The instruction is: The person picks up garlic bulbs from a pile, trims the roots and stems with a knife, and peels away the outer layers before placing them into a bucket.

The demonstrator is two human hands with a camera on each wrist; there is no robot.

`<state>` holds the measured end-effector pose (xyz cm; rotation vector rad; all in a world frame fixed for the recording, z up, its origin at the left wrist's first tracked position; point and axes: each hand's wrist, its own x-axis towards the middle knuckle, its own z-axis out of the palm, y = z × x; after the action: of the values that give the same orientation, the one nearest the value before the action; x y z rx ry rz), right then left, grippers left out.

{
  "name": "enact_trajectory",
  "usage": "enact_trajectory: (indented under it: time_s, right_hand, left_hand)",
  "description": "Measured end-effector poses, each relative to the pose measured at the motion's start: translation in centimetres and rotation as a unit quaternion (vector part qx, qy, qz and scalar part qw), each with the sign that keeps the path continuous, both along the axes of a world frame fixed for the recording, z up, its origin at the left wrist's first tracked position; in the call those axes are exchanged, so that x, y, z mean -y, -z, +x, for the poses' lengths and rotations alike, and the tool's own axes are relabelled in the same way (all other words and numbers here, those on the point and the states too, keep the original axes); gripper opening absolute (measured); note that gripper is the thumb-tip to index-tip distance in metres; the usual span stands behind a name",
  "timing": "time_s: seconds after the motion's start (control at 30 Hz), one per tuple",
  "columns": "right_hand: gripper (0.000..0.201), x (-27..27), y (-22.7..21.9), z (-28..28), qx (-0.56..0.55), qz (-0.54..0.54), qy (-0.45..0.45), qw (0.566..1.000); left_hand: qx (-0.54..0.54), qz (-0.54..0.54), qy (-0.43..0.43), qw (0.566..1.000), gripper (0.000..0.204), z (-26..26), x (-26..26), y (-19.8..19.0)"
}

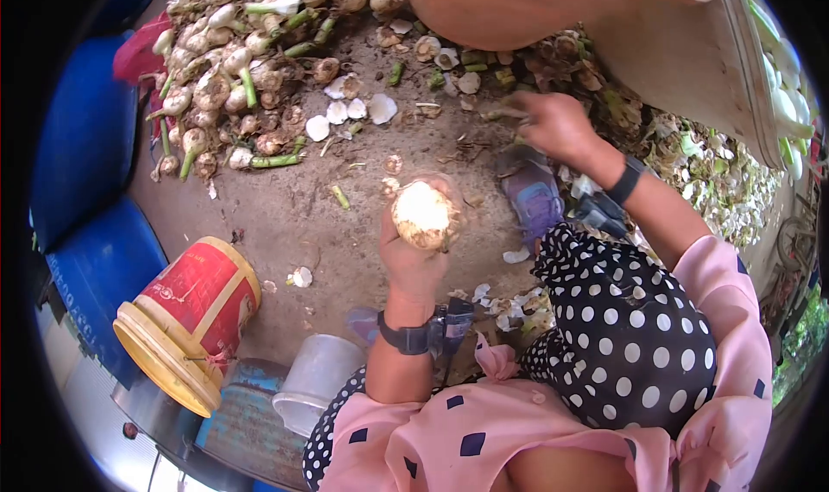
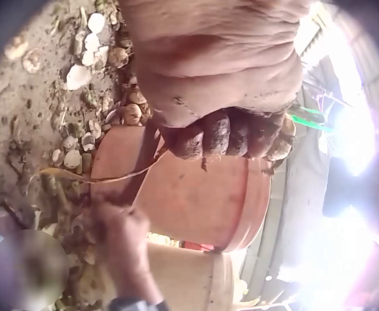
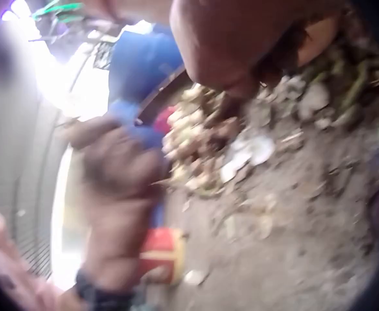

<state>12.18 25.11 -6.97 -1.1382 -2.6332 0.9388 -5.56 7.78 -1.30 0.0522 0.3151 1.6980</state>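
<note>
My left hand gripped 1 pale bulb, raised over the dirt ground. My right hand reached into the scraps, fingers curled; I couldn't tell on what. 1 red bucket lay tipped nearby.

Right hand fingers hidden among peelings

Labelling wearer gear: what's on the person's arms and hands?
Both hands bare, no gloves. Left hand has a black wrist strap carrying a small dark camera with a cable; right hand has a black wristband. Pink sleeves with dark square spots; left fingertips are soiled.
</note>
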Motion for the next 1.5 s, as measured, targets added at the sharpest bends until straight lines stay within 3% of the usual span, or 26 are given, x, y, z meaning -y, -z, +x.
enact_trajectory:
  time_s: [0.07,0.1,0.13,0.2,0.23,0.27,0.3,0.37,0.43,0.47,0.53,0.57,0.67,0.73,0.8,0.87,0.9,1.0,1.07,1.1,1.13,1.2,1.23,1.33,1.43,1.5]
  right_hand:
    - [0.039,-0.2,-0.9,0.7,0.050,-0.158,0.118,0.979]
    - [0.039,0.0,-2.0,0.3,0.022,-0.171,0.120,0.978]
    - [0.038,0.4,-1.8,0.1,-0.007,-0.164,0.114,0.980]
    - [0.038,0.5,-1.9,-0.4,0.007,-0.166,0.102,0.981]
    - [0.037,0.4,-1.0,-0.1,0.012,-0.162,0.091,0.983]
    - [0.035,0.2,-0.2,0.1,0.019,-0.157,0.081,0.984]
    - [0.035,0.1,-0.2,-0.2,0.016,-0.160,0.077,0.984]
    - [0.033,-0.1,-0.8,-0.8,0.059,-0.164,0.062,0.983]
    - [0.032,-0.2,-0.6,-1.1,0.059,-0.166,0.047,0.983]
    - [0.032,-0.2,-0.6,-1.2,0.061,-0.168,0.035,0.983]
    - [0.027,-0.3,-1.2,-1.9,0.091,-0.197,0.044,0.975]
    - [0.030,-0.2,-1.3,-1.9,0.082,-0.178,0.021,0.980]
    - [0.034,0.2,-1.8,-2.2,0.072,-0.156,-0.018,0.985]
    - [0.035,0.3,-2.8,-3.0,0.059,-0.137,-0.063,0.987]
    - [0.037,0.9,-4.3,-4.3,0.028,-0.112,-0.111,0.987]
    - [0.037,1.7,-5.4,-5.3,-0.045,-0.049,-0.143,0.987]
    - [0.029,1.9,-5.8,-5.6,-0.038,-0.037,-0.166,0.985]
    - [0.030,3.1,-7.8,-6.3,-0.077,-0.037,-0.169,0.982]
    - [0.027,3.4,-8.7,-5.7,-0.074,-0.022,-0.165,0.983]
    - [0.024,3.6,-8.9,-5.6,-0.077,-0.010,-0.166,0.983]
    - [0.024,3.8,-8.8,-5.4,-0.085,-0.010,-0.167,0.982]
    - [0.021,3.8,-8.3,-4.9,-0.089,-0.010,-0.123,0.988]
    - [0.020,3.9,-8.2,-4.6,-0.092,-0.010,-0.118,0.989]
    - [0.020,3.9,-8.7,-4.4,-0.103,0.003,-0.125,0.987]
    - [0.020,3.7,-8.6,-4.1,-0.111,0.016,-0.127,0.986]
    - [0.022,3.7,-8.5,-4.1,-0.117,0.018,-0.129,0.985]
  left_hand:
    - [-0.238,-0.248,-0.113,0.932,0.040,-1.6,1.2,-0.3]
    - [-0.283,-0.338,-0.129,0.888,0.041,-3.7,2.7,1.5]
    - [-0.294,-0.342,-0.141,0.881,0.041,-6.9,5.0,4.0]
    - [-0.507,-0.474,0.081,0.716,0.049,-13.9,9.8,8.2]
    - [-0.511,-0.480,0.076,0.709,0.049,-16.2,11.0,8.7]
    - [-0.701,-0.495,0.111,0.502,0.056,-18.1,11.8,8.9]
    - [-0.832,-0.471,0.141,0.256,0.063,-19.9,12.4,9.0]
    - [-0.801,-0.542,0.009,0.256,0.073,-24.6,10.3,9.2]
    - [-0.697,-0.604,-0.066,0.380,0.072,-27.7,6.2,9.0]
    - [-0.698,-0.602,-0.066,0.382,0.072,-30.1,5.0,11.3]
    - [-0.666,-0.597,-0.032,0.447,0.070,-34.1,4.6,17.1]
    - [-0.666,-0.595,-0.029,0.449,0.070,-33.8,4.3,17.4]
    - [-0.619,-0.637,-0.089,0.451,0.058,-29.0,2.7,15.2]
    - [-0.449,-0.489,-0.246,0.706,0.050,-21.3,1.9,10.0]
    - [-0.475,-0.430,-0.252,0.725,0.047,-13.9,1.0,6.4]
    - [-0.404,-0.412,-0.150,0.803,0.041,-8.2,2.1,5.0]
    - [-0.400,-0.407,-0.142,0.809,0.041,-6.2,2.6,4.8]
    - [-0.634,-0.301,-0.024,0.712,0.037,-1.8,2.6,4.1]
    - [-0.681,-0.327,-0.099,0.648,0.033,-0.1,1.0,2.4]
    - [-0.717,-0.370,-0.042,0.590,0.032,-0.2,0.9,2.1]
    - [-0.721,-0.371,-0.045,0.583,0.032,-0.3,0.8,1.7]
    - [-0.574,-0.379,-0.125,0.715,0.031,-0.1,0.2,0.7]
    - [-0.523,-0.393,-0.103,0.749,0.028,0.0,0.5,0.4]
    - [-0.478,-0.357,-0.068,0.799,0.024,0.9,0.2,-0.9]
    - [-0.456,-0.353,-0.076,0.813,0.029,1.6,0.1,-0.6]
    - [-0.529,-0.334,-0.052,0.778,0.027,1.4,0.6,0.3]
